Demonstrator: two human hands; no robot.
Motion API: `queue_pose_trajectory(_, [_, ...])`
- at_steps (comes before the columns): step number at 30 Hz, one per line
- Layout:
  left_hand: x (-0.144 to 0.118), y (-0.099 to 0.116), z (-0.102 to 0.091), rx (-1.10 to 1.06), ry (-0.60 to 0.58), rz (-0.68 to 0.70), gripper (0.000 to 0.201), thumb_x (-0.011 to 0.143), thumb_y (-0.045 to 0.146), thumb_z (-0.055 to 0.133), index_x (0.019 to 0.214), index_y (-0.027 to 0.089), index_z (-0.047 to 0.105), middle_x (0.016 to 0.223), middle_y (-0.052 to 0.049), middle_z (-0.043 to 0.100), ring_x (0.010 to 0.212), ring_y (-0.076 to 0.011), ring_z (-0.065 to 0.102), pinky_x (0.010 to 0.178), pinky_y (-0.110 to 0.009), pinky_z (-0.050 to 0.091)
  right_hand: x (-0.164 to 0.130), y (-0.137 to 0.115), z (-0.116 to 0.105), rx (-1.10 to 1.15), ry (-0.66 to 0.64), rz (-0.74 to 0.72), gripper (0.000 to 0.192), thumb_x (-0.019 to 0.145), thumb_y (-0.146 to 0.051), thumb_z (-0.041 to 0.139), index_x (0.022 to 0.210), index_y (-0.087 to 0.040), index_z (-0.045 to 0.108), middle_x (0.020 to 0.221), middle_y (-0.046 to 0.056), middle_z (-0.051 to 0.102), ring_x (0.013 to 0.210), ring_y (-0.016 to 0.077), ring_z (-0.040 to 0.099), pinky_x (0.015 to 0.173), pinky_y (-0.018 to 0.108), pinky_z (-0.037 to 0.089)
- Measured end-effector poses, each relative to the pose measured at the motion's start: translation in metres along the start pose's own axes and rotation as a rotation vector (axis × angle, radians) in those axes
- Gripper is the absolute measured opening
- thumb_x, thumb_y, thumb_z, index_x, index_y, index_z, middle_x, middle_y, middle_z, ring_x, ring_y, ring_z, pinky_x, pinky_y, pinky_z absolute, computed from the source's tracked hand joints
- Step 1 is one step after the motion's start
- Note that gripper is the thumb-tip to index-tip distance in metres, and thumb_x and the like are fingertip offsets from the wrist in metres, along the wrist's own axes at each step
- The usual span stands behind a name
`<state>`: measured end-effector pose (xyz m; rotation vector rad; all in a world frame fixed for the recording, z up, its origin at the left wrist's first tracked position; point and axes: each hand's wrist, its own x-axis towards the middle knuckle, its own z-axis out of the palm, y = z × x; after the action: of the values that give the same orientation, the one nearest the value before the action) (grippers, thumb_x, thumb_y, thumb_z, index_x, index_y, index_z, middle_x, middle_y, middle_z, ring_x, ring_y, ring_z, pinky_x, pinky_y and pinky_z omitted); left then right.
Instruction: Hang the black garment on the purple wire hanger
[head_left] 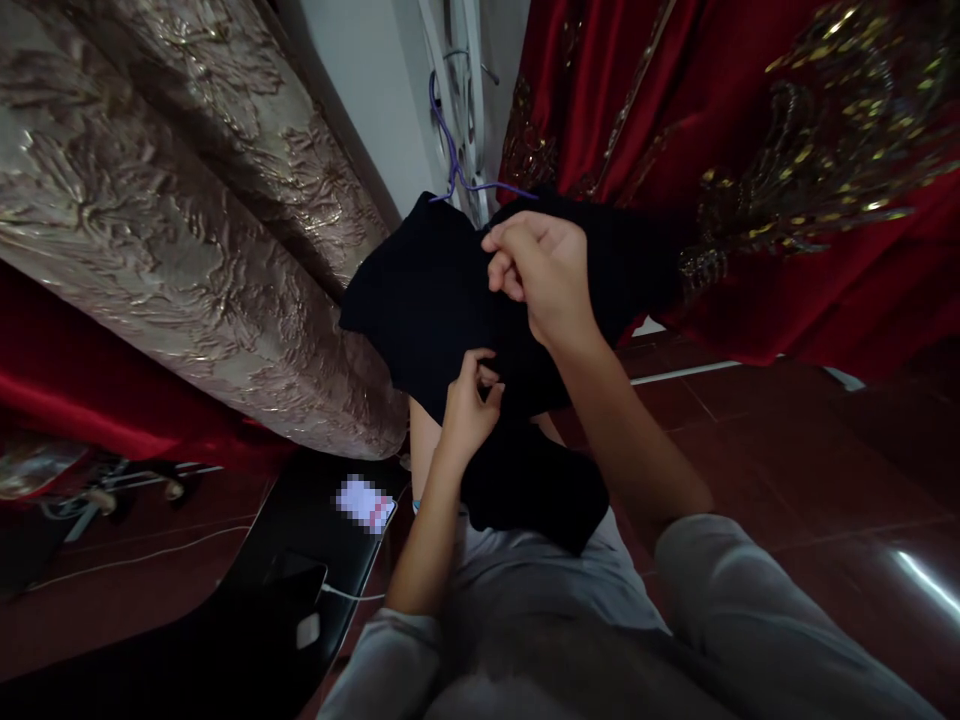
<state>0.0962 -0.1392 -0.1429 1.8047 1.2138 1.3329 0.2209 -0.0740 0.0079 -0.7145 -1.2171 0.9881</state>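
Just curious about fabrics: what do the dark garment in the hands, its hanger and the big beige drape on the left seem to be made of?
Dark garment: soft matte cloth, likely knit; it folds limply.
Hanger: thin purple rod, probably plastic or coated wire.
Beige drape: heavy brocade-like fabric with raised, slightly shiny floral relief.

Dim, warm light leaves the black garment [427,300] a featureless dark mass, glare streaks the floor [926,585] well right of it, and the edges bend with wide-angle distortion.

A garment [427,290] is hung on a hanger [457,165], between a curtain [172,220] at left and a dress [750,150] at right; a phone [366,503] is placed below.
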Motion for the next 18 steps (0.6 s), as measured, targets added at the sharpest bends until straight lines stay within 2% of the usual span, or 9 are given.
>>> queue_pose_trajectory(2, [0.015,0.02,-0.016,-0.042,-0.049,0.105,0.042,0.094,0.016,0.061,0.134,0.024,0.052,0.102,-0.005,0.069,0.092,-0.0151,0.069,0.09,-0.03,0.055,-0.006,0.003,-0.004,-0.017,0.004,-0.02,0.03,0.095,-0.037,0.062,0.074,-0.016,0.057,0.064,-0.003,0.056,0.046,0.0018,0.049,0.041,0.012,0.025])
queue_pose_trajectory(4, [0.036,0.044,-0.034,-0.045,0.064,0.274,0.037,0.101,0.025,0.056,0.139,0.024,0.053,0.112,-0.008,0.069,0.097,-0.016,0.069,0.092,-0.032,0.056,-0.012,0.003,-0.006,-0.052,-0.014,-0.039,0.031,0.094,-0.031,0.063,0.068,-0.016,0.054,0.062,-0.004,0.055,0.044,0.0016,0.048,0.041,0.013,0.028])
queue_pose_trajectory(6, [0.061,0.066,-0.048,0.044,0.204,0.424,0.037,0.104,0.035,0.055,0.14,0.026,0.054,0.114,-0.008,0.067,0.101,-0.0182,0.068,0.092,-0.034,0.055,-0.017,-0.003,-0.006,-0.096,-0.037,-0.078,0.031,0.093,-0.025,0.063,0.065,-0.017,0.052,0.058,-0.005,0.052,0.044,0.0022,0.047,0.044,0.015,0.032])
queue_pose_trajectory(8, [0.082,0.083,-0.055,0.158,0.238,0.509,0.032,0.104,0.043,0.055,0.13,0.025,0.062,0.112,-0.008,0.067,0.105,-0.021,0.067,0.092,-0.035,0.055,-0.019,-0.009,-0.004,-0.124,-0.041,-0.143,0.029,0.093,-0.021,0.062,0.066,-0.017,0.051,0.055,-0.006,0.05,0.045,0.0031,0.046,0.047,0.017,0.034])
queue_pose_trajectory(10, [0.093,0.094,-0.055,0.25,0.211,0.548,0.031,0.104,0.048,0.054,0.116,0.022,0.068,0.106,-0.008,0.067,0.106,-0.0225,0.067,0.092,-0.036,0.054,-0.021,-0.007,-0.004,-0.143,-0.009,-0.188,0.028,0.093,-0.019,0.06,0.067,-0.018,0.05,0.054,-0.006,0.049,0.046,0.004,0.045,0.048,0.018,0.033])
queue_pose_trajectory(12, [0.095,0.1,-0.052,0.308,0.174,0.56,0.033,0.105,0.049,0.052,0.107,0.021,0.069,0.101,-0.007,0.067,0.104,-0.0222,0.067,0.093,-0.036,0.053,-0.024,0.006,-0.005,-0.187,0.042,-0.194,0.026,0.093,-0.019,0.057,0.068,-0.019,0.049,0.054,-0.006,0.048,0.047,0.0049,0.043,0.049,0.019,0.031])
queue_pose_trajectory(14, [0.093,0.102,-0.054,0.336,0.186,0.58,0.033,0.106,0.048,0.05,0.104,0.02,0.068,0.099,-0.006,0.066,0.104,-0.0206,0.065,0.096,-0.037,0.051,-0.03,0.031,-0.009,-0.283,0.074,-0.164,0.025,0.09,-0.021,0.058,0.067,-0.019,0.049,0.054,-0.006,0.048,0.048,0.0057,0.041,0.05,0.021,0.029])
queue_pose_trajectory(16, [0.096,0.098,-0.066,0.342,0.305,0.623,0.032,0.107,0.046,0.049,0.106,0.02,0.066,0.103,-0.006,0.065,0.106,-0.0186,0.062,0.102,-0.038,0.047,-0.038,0.057,-0.012,-0.394,0.073,-0.106,0.022,0.085,-0.02,0.06,0.065,-0.019,0.05,0.052,-0.006,0.047,0.048,0.0065,0.04,0.052,0.023,0.03])
queue_pose_trajectory(18, [0.109,0.083,-0.091,0.331,0.52,0.648,0.03,0.108,0.044,0.049,0.108,0.018,0.064,0.107,-0.005,0.063,0.109,-0.0172,0.06,0.105,-0.041,0.043,-0.047,0.075,-0.011,-0.456,0.052,-0.044,0.021,0.081,-0.019,0.06,0.063,-0.018,0.051,0.052,-0.005,0.047,0.049,0.0072,0.041,0.054,0.024,0.031])
